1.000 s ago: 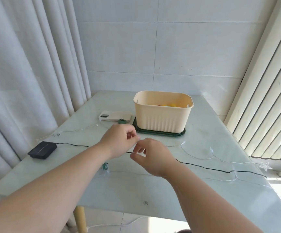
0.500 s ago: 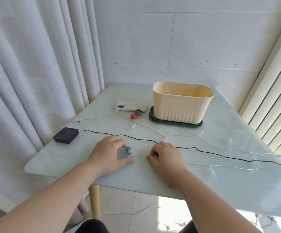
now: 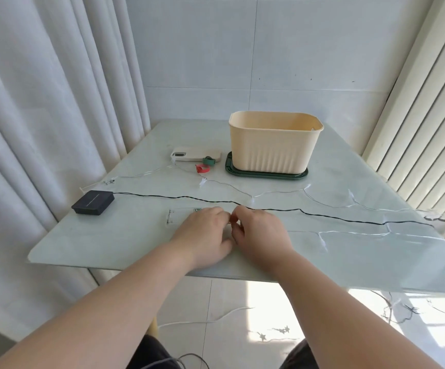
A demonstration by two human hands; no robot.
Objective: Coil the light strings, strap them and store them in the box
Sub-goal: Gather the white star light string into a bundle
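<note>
Two slack, uncoiled light strings (image 3: 178, 197)

Left hand (image 3: 202, 235), right hand (image 3: 261, 233) bare; forearms (image 3: 109, 310) bare, unsleeved; dark trousers (image 3: 152, 355) at bottom edge.

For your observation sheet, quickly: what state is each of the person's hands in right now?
Left hand: fingers curled, but a grip cannot be told.
Right hand: pinches the clear light string.
</note>
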